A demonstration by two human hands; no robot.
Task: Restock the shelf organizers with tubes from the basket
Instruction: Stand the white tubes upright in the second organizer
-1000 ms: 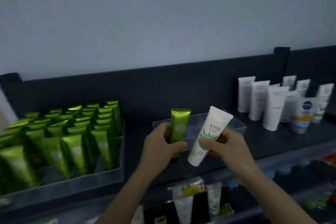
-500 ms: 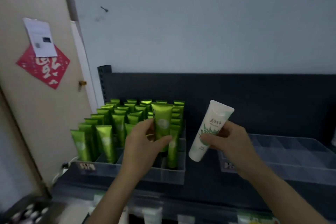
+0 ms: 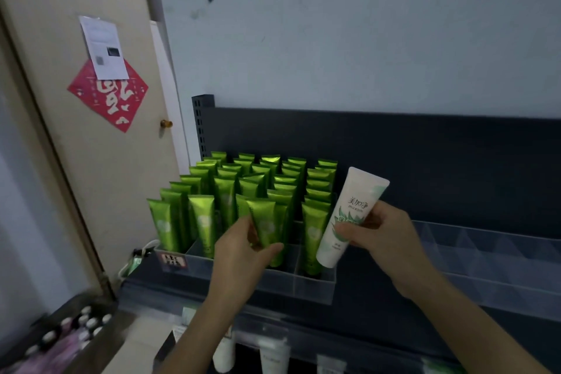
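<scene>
Head view: the left hand (image 3: 243, 255) pinches a green tube (image 3: 266, 226) between thumb and fingers, the thumb across its lower front and the fingers curled behind its left edge. The tube stands nearly upright, crimped end up, in the front row of the organizer (image 3: 291, 285), between two other front-row tubes. Its lower end sits behind the clear front wall; whether it touches the floor of the compartment I cannot tell.

The organizer is a clear divided tray on the dark shelf (image 3: 379, 319), filled row after row with upright green tubes (image 3: 261, 179) back to the dark panel (image 3: 425, 155).

The right hand (image 3: 384, 240) grips a white tube (image 3: 349, 215) around its middle, thumb on the printed front and fingers wrapped behind. This tube is tilted, wide crimped end up and to the right, cap end down and to the left, held in the air in front of the organizer's right front corner.

To the right, a second clear tray (image 3: 491, 255) lies on the same shelf, just beside the first.

Below the shelf edge, white tubes (image 3: 273, 358) hang or stand on a lower level, blurred. At the lower left a box of small bottles (image 3: 76, 325) is near the shelf's foot. On the door (image 3: 60, 176) to the left are a red paper diamond (image 3: 115, 100), a white notice (image 3: 101, 42) overlapping its top, and a small knob (image 3: 166, 123).
</scene>
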